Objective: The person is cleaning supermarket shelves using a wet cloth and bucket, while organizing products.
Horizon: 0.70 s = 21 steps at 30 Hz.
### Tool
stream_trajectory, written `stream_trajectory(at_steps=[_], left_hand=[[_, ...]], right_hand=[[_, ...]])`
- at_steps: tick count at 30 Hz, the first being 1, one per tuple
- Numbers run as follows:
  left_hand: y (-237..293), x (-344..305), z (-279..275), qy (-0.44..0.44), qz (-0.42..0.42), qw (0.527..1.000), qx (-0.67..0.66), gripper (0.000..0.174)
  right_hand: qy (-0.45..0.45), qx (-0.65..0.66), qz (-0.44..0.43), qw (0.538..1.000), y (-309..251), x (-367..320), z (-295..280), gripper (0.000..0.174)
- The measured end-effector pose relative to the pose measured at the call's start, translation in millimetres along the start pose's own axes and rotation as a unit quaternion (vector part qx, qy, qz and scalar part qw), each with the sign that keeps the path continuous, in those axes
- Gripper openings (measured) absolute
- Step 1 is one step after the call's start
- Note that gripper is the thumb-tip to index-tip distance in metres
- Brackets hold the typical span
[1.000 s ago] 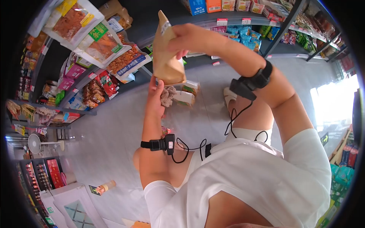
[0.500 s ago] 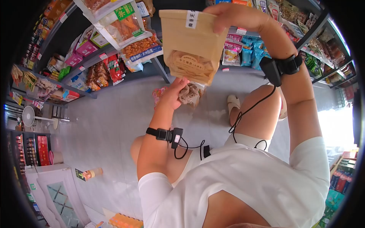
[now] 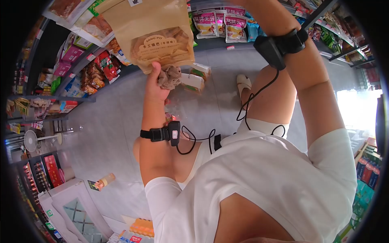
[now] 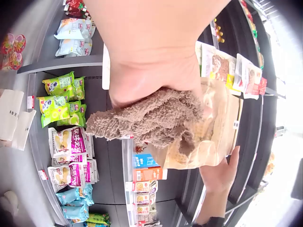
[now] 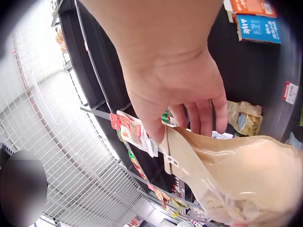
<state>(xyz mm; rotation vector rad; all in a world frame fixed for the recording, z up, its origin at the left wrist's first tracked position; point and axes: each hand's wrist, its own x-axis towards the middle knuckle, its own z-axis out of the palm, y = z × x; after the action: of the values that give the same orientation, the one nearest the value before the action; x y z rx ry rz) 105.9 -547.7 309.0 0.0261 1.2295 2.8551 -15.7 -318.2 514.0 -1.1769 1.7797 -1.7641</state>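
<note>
A brown paper snack bag (image 3: 162, 20) with a clear window, chip-like pieces showing inside, is held up between my hands at the top of the head view. My left hand (image 3: 154, 88) grips a crumpled grey-brown cloth (image 3: 169, 77) and supports the bag's bottom, its thumb on the bag's front. The left wrist view shows the cloth (image 4: 161, 116) bunched under that palm. In the right wrist view my right hand (image 5: 180, 85) pinches the bag's top corner between thumb and fingers. The head view cuts off most of the right hand.
Dark shelves carry pink-and-white snack bags (image 3: 235, 30), purple boxes (image 3: 65, 62) and red packets (image 3: 107, 67). Large clear snack packs (image 3: 95, 30) stand beside the held bag. Below are white-and-green packages (image 3: 192, 82) near the floor. A cable (image 3: 251, 101) hangs from the right wrist.
The bag, edge-on at first, has turned its windowed front to the head view, then shifted up and left there. My right hand has moved up, largely out of the head view.
</note>
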Motion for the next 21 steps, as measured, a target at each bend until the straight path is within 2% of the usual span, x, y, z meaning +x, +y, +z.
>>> stream_trajectory(at_steps=[2,4,5,8,9,12,13,17,20,21], left_hand=[[0,0,-2,0.016,0.003,1.0,0.024,0.061],[-3,-1,-2,0.037,-0.022,0.999,-0.006,0.061],[-4,-1,-2,0.048,-0.035,0.998,-0.021,0.061],[-10,6,-1,0.082,-0.009,0.997,0.01,0.061],[-12,8,-4,0.09,-0.014,0.996,0.011,0.061],[-16,9,-9,0.11,-0.026,0.994,0.013,0.06],[-16,8,-6,0.112,-0.027,0.993,0.01,0.058],[-17,8,-21,0.101,-0.089,0.99,0.044,0.057],[-24,12,-10,0.151,-0.035,0.985,0.081,0.061],[-25,12,-6,0.149,-0.037,0.984,0.095,0.063]], right_hand=[[0.004,0.005,-0.004,1.0,13,-11,5,0.066],[-0.005,0.001,0.001,1.0,26,-21,8,0.074],[-0.046,0.046,-0.019,0.998,29,-24,15,0.084],[-0.072,-0.01,-0.041,0.997,50,-25,22,0.085],[0.056,-0.043,-0.019,0.997,59,-26,32,0.064],[0.036,-0.123,0.001,0.992,77,-27,30,0.078],[0.052,-0.076,0.011,0.996,81,-25,33,0.08],[0.091,-0.114,0.018,0.989,103,-24,26,0.078],[0.097,-0.133,0.063,0.984,114,-24,19,0.076],[0.098,-0.099,0.041,0.989,128,-23,16,0.073]])
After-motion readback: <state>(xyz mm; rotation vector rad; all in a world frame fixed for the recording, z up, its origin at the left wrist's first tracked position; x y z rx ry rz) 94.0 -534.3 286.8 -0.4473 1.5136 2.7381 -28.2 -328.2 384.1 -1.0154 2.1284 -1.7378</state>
